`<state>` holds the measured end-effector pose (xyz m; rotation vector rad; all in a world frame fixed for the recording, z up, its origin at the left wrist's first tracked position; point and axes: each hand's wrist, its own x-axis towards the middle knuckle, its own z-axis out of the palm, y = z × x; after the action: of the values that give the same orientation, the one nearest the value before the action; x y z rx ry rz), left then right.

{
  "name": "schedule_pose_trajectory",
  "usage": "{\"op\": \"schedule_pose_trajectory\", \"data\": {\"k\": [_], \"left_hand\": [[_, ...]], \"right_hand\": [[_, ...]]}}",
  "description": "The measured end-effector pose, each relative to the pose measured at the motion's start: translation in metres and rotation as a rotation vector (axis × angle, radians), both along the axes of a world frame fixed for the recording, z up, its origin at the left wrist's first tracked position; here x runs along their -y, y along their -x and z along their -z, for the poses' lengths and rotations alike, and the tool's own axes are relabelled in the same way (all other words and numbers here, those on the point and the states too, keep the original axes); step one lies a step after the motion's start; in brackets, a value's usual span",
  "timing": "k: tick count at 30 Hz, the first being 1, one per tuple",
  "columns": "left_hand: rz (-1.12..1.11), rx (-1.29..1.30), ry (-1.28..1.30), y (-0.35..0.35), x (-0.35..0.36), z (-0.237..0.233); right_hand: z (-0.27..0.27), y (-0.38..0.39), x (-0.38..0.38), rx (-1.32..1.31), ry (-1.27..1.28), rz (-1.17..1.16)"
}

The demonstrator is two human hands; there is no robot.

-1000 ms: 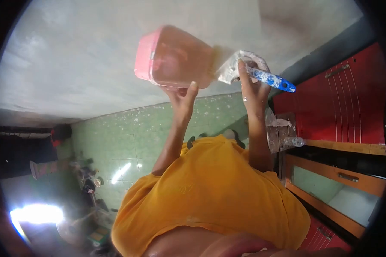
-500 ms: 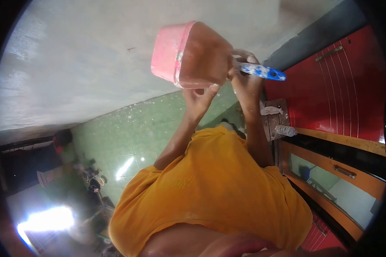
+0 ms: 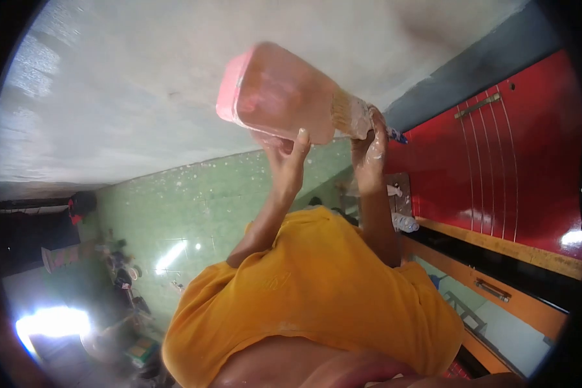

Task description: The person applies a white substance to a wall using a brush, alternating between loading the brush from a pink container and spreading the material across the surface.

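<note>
My left hand (image 3: 288,155) grips a pink plastic tub (image 3: 281,94) from below, its thumb up along the near side. The tub is tilted, and its contents are hidden from this angle. In my right hand (image 3: 371,150) is a paintbrush (image 3: 350,116), fingers closed around it near the base of the bristles. White paint coats part of the bristles and smears my right fingers. The bristles point left and overlap the tub's right end in this view. A bit of the blue handle sticks out to the right, behind the fingers.
A pale painted wall (image 3: 142,97) rises beyond the tub. Green floor tiles (image 3: 207,194) below carry white spatters. To the right are red cabinet doors (image 3: 459,174) and an orange-framed glass cabinet (image 3: 524,304). A plastic bottle (image 3: 404,223) lies near my right forearm.
The tub has shifted slightly left and tilted. The brush has turned, so its bristles now show at the tub's right end and its blue handle is mostly behind my right hand.
</note>
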<state>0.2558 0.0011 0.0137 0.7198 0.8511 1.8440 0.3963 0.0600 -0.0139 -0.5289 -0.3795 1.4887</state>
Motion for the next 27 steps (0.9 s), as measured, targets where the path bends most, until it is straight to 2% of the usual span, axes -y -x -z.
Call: {"op": "schedule_pose_trajectory", "data": {"k": [7, 14, 16, 18, 20, 22, 24, 27], "left_hand": [[0.009, -0.016, 0.013, -0.026, -0.008, 0.006], [0.087, 0.143, 0.032, -0.039, -0.006, 0.013], [0.126, 0.142, 0.039, -0.038, -0.006, 0.031], [0.127, 0.136, 0.029, -0.041, -0.004, 0.024], [0.113, 0.136, 0.033, -0.043, -0.003, 0.015], [0.146, 0.109, -0.003, -0.038, -0.003, 0.025], [0.137, 0.094, -0.014, -0.039, -0.005, 0.021], [0.086, 0.085, -0.007, -0.044, 0.001, 0.009]], "right_hand": [[0.006, -0.038, -0.019, 0.227, -0.009, 0.120], [0.003, -0.063, -0.038, 0.346, 0.044, 0.219], [-0.009, -0.072, -0.051, 0.368, 0.032, 0.248], [-0.033, -0.084, -0.069, 0.420, -0.005, 0.295], [-0.095, -0.092, -0.087, 0.537, -0.186, 0.426], [-0.168, -0.100, -0.097, 0.747, -0.521, 0.523], [-0.223, -0.112, -0.120, 1.126, -0.905, 0.723], [-0.308, -0.099, -0.134, 1.377, -1.359, 1.010]]}}
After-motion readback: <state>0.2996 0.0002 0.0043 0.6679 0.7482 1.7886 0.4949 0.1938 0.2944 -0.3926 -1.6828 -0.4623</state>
